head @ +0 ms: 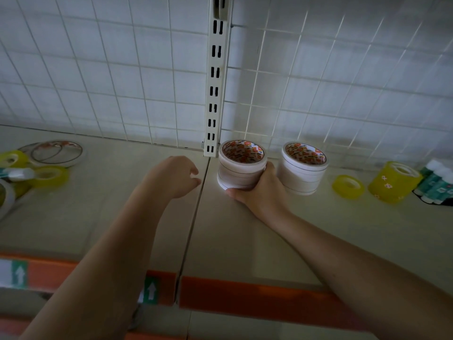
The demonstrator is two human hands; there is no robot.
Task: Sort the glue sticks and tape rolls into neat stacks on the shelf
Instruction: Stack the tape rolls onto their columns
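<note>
My right hand [259, 190] grips a stack of white tape rolls [239, 168] standing on the beige shelf [245, 229] by the upright post. A second white stack [302, 168] stands just to its right. My left hand [175, 176] hovers left of the held stack, fingers loosely curled, holding nothing. A single yellow tape roll [348, 186] and a taller yellow stack [393, 181] sit further right. Green-and-white glue sticks [436, 182] lie at the right edge. Loose thin rolls [57, 153], yellow rolls [50, 176] and a glue stick [18, 173] lie at the far left.
A white wire grid [122, 69] backs the shelf, split by a slotted upright post [215, 89]. An orange price rail [245, 295] runs along the shelf's front edge. A seam [196, 217] divides the two shelf boards.
</note>
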